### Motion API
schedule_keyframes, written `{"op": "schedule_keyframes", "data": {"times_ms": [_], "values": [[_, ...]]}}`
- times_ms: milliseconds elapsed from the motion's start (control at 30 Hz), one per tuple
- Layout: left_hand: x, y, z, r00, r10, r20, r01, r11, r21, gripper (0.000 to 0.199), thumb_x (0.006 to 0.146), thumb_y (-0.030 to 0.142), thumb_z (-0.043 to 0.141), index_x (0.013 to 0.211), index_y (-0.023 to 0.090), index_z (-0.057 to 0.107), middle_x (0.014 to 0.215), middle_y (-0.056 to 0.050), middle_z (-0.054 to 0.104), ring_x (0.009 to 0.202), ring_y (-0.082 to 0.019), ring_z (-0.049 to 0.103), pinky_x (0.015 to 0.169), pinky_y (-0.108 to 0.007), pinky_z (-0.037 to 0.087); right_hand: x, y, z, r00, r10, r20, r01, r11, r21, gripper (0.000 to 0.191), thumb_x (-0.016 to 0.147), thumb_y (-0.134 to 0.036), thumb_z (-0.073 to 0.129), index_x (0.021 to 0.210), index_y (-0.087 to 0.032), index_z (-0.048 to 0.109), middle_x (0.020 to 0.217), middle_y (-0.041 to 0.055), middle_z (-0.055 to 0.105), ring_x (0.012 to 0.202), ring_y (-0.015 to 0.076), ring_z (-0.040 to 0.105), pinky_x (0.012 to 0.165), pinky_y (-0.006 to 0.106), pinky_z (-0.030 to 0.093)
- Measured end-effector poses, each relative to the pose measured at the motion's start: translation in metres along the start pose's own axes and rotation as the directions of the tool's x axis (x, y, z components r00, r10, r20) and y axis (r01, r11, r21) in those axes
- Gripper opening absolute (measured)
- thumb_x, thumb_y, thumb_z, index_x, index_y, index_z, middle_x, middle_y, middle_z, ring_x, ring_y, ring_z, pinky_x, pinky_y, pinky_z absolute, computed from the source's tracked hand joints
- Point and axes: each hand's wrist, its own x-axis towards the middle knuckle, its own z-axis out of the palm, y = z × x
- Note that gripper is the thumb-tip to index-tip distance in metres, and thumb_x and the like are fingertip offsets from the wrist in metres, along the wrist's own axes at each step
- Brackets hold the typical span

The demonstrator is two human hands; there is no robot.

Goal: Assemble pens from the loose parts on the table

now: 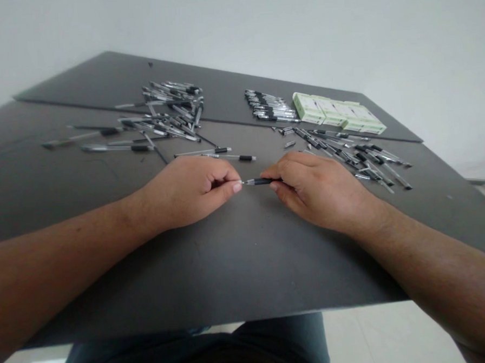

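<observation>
Near the middle of the grey table, my right hand [318, 188] is closed round the dark grip of a pen [259, 181], whose clear tip points left. Thumb and forefinger of my left hand [202, 188] pinch together right at that tip; whatever small piece they hold is mostly hidden by the fingertips. Just beyond my left hand lie a couple of loose clear pens with black grips [247, 158]. Close behind my right hand is a scattered heap of pens and short clear pieces [332, 147].
A large jumbled pile of pens [174, 112] lies at the back left. Farther back, a neater row of pens [271, 107] sits beside several green and white boxes [342, 113]. The grey table [231, 274] has a seam across its back part.
</observation>
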Motion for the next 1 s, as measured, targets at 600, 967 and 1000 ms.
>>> {"op": "schedule_keyframes", "data": {"times_ms": [600, 967, 1000], "values": [[0.0, 0.005, 0.0, 0.998, -0.042, 0.052, 0.041, 0.999, 0.025, 0.038, 0.107, 0.052, 0.054, 0.102, 0.029, 0.083, 0.093, -0.003, 0.085, 0.088, -0.026, 0.077, 0.083, -0.039, 0.051, 0.001, -0.01, 0.005, 0.999, 0.038, 0.016, -0.038, 0.998, 0.053, 0.029, 0.115, -0.024, 0.066, 0.137, -0.025, 0.084, 0.121, 0.0096, 0.089, 0.108, 0.0282, 0.082, 0.094, 0.038, 0.063], [-0.001, 0.007, 0.0, 0.998, 0.002, 0.061, -0.008, 0.996, 0.084, 0.037, 0.11, 0.049, 0.055, 0.105, 0.029, 0.085, 0.096, -0.004, 0.087, 0.093, -0.026, 0.079, 0.083, -0.037, 0.054, 0.003, -0.012, 0.002, 0.998, 0.051, 0.036, -0.053, 0.995, 0.08, 0.015, 0.113, -0.022, 0.07, 0.12, -0.022, 0.083, 0.107, 0.0086, 0.084, 0.094, 0.0261, 0.077, 0.084, 0.036, 0.056], [-0.001, 0.008, -0.001, 0.998, 0.001, 0.061, -0.006, 0.996, 0.085, 0.037, 0.11, 0.049, 0.055, 0.104, 0.029, 0.085, 0.095, -0.004, 0.087, 0.093, -0.026, 0.079, 0.082, -0.037, 0.054, 0.003, -0.012, 0.002, 0.998, 0.053, 0.036, -0.057, 0.994, 0.094, 0.013, 0.112, -0.023, 0.073, 0.121, -0.021, 0.082, 0.108, 0.0087, 0.083, 0.094, 0.0264, 0.077, 0.084, 0.036, 0.056]]}}
